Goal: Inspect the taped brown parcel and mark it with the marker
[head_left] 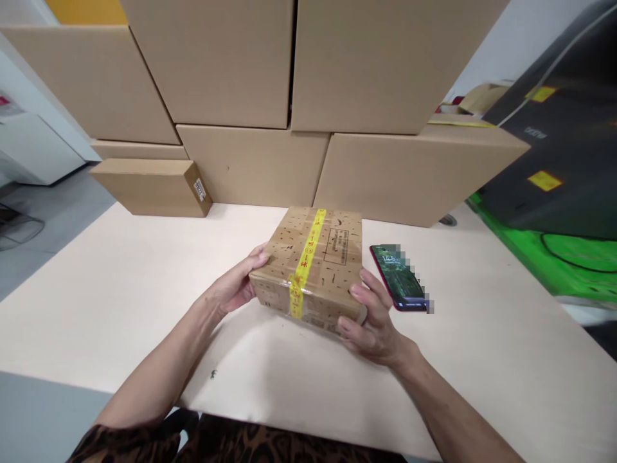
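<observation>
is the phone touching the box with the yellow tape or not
Apart. The head view shows a strip of bare tabletop between the phone and the taped box, with part of the right hand also between them.

"14:5" on phone point(396, 276) – rest unclear, illegible characters – yellow tape point(313, 241), box point(282, 254)

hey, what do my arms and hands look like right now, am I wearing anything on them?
Your left hand and right hand are ungloved, with no watch or bracelet visible. Both forearms are bare. Your left sleeve is brown-and-black animal print; the right sleeve is out of view.
</observation>
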The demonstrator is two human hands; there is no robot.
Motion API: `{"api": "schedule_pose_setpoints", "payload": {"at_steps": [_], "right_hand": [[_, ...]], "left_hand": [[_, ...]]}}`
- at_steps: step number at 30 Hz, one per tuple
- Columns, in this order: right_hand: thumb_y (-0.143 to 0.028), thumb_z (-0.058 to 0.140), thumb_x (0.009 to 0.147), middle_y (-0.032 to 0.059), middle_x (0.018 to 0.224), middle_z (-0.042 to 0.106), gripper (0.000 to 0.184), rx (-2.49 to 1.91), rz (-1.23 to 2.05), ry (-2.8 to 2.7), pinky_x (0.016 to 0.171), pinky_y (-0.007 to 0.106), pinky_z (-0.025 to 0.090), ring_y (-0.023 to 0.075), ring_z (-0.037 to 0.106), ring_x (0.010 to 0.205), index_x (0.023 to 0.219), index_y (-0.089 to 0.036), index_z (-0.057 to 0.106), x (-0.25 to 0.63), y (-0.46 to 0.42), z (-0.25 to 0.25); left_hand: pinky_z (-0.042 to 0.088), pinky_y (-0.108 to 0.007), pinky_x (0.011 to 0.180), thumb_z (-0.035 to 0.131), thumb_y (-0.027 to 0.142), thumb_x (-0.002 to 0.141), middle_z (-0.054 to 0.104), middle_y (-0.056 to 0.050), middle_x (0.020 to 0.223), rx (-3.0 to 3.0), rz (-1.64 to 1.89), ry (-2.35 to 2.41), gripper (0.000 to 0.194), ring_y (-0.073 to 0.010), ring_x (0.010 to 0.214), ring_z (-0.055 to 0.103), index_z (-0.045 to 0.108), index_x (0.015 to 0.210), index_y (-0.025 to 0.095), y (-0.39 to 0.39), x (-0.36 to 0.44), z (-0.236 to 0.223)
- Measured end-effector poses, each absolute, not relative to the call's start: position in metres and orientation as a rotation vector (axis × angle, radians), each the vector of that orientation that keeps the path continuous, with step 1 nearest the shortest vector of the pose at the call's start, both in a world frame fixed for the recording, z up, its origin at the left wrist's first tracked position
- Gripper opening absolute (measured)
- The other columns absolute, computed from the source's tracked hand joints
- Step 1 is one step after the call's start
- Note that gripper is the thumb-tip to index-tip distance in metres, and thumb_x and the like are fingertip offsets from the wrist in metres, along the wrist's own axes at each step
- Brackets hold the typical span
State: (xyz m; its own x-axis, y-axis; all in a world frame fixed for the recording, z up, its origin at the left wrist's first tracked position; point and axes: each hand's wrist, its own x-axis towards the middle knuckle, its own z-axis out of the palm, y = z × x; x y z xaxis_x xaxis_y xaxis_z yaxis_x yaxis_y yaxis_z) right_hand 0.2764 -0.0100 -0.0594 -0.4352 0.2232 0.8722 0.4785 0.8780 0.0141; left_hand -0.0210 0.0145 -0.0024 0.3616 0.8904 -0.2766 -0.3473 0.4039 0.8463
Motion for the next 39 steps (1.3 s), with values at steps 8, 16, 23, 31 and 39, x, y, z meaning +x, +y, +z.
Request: {"api": "schedule_pose_setpoints", "payload": {"at_steps": [8,16,23,31,39], "right_hand": [[-0.013,0.064,0.096,-0.0019,0.178,0.04,0.094,-0.713,0.17,-1.904,0.122,0.071,0.051,0.0335,0.042,0.164,0.169,-0.059,0.027,0.288,-0.003,-0.061],[-0.074,0.056,0.099,0.0158,0.155,0.067,0.083,-0.819,1.157,-1.507,0.109,0.064,0.061,0.037,0.07,0.139,0.172,-0.039,0.034,0.291,-0.002,-0.056],[-0.067,0.066,0.097,0.0122,0.156,0.067,0.084,-0.807,1.281,-1.528,0.1,0.059,0.068,0.0356,0.075,0.131,0.17,-0.043,0.034,0.289,-0.012,-0.043],[-0.055,0.087,0.082,0.0121,0.169,0.053,0.099,-0.733,1.477,-1.541,0.112,0.062,0.06,0.0399,0.059,0.151,0.166,-0.041,0.035,0.284,-0.015,-0.026],[-0.069,0.083,0.083,0.0148,0.17,0.051,0.109,-0.713,1.398,-1.537,0.114,0.065,0.058,0.0412,0.055,0.155,0.171,-0.042,0.024,0.276,-0.024,-0.024]], "left_hand": [[0.066,-0.034,0.084,0.084,0.047,0.081,0.077,-0.007,0.139,0.822,1.145,0.838,0.07,-0.0295,0.115,0.079,0.063,0.144,0.026,0.016,-0.019,-0.011],[0.061,-0.046,0.104,0.087,0.05,0.079,0.06,-0.011,0.161,1.059,1.242,0.842,0.088,-0.0374,0.14,0.064,0.047,0.155,0.032,0.007,-0.006,-0.02],[0.047,-0.061,0.124,0.089,0.05,0.077,0.053,-0.015,0.169,1.216,1.097,0.724,0.11,-0.0427,0.152,0.055,0.033,0.17,0.035,0.005,-0.011,-0.024],[0.056,-0.06,0.114,0.088,0.054,0.077,0.075,-0.015,0.141,1.149,1.118,0.77,0.087,-0.0442,0.139,0.066,0.059,0.153,0.025,0.006,-0.012,-0.018],[0.063,-0.059,0.104,0.091,0.052,0.068,0.08,-0.014,0.129,1.103,1.204,0.721,0.088,-0.045,0.127,0.073,0.064,0.146,0.022,-0.007,-0.005,-0.001]]}}
